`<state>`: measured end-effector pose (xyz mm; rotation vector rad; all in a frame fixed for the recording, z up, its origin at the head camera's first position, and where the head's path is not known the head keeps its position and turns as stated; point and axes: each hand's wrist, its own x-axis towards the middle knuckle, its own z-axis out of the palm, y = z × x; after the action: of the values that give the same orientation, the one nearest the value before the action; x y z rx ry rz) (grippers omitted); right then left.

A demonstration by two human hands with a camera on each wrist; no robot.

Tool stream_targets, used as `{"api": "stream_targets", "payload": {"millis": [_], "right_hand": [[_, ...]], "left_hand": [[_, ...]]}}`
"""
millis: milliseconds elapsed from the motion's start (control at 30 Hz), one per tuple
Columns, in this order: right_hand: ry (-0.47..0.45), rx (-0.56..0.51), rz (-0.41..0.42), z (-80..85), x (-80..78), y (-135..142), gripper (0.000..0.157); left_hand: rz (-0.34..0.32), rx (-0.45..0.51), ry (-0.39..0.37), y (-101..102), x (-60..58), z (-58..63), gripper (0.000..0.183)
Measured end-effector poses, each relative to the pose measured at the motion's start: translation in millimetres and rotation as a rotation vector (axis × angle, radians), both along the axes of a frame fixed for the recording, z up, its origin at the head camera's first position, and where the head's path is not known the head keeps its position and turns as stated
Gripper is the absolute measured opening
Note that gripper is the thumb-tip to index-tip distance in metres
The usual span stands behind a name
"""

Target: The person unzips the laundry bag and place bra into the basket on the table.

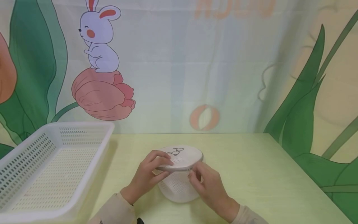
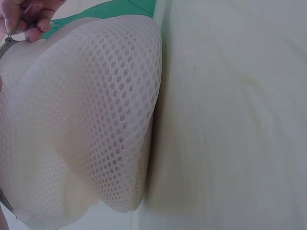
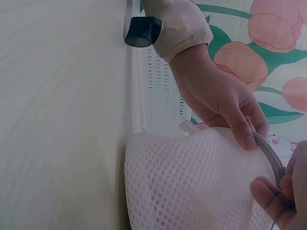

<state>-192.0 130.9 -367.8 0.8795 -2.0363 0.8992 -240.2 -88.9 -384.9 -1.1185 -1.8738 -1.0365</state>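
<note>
A white mesh laundry bag (image 1: 179, 186), round like a drum, stands upright on the table. Its flat lid carries a dark line drawing, and a grey zipper (image 3: 269, 152) runs around the rim. My left hand (image 1: 149, 172) grips that rim at the left, fingers over the lid and thumb below. At the front right of the rim, my right hand (image 1: 208, 186) pinches the zipper's pull between thumb and fingers. In the left wrist view the mesh side (image 2: 110, 105) bulges with soft folds, and the right fingers (image 2: 33, 33) show at the zipper. What lies inside cannot be seen.
A white plastic basket (image 1: 104, 149) with slotted walls sits on the left of the table. The pale yellow-green tabletop (image 1: 265, 180) extends to the right. Behind it hangs a printed backdrop (image 1: 156, 77) with a rabbit, tulips and leaves.
</note>
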Motion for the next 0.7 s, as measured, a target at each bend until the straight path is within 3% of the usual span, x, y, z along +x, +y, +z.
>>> {"api": "stream_targets", "payload": {"millis": [700], "right_hand": [[0.015, -0.008, -0.023, 2.3, -2.6, 5.0, 0.018]], "left_hand": [[-0.035, 0.016, -0.013, -4.9, -4.3, -1.8, 0.029]]}}
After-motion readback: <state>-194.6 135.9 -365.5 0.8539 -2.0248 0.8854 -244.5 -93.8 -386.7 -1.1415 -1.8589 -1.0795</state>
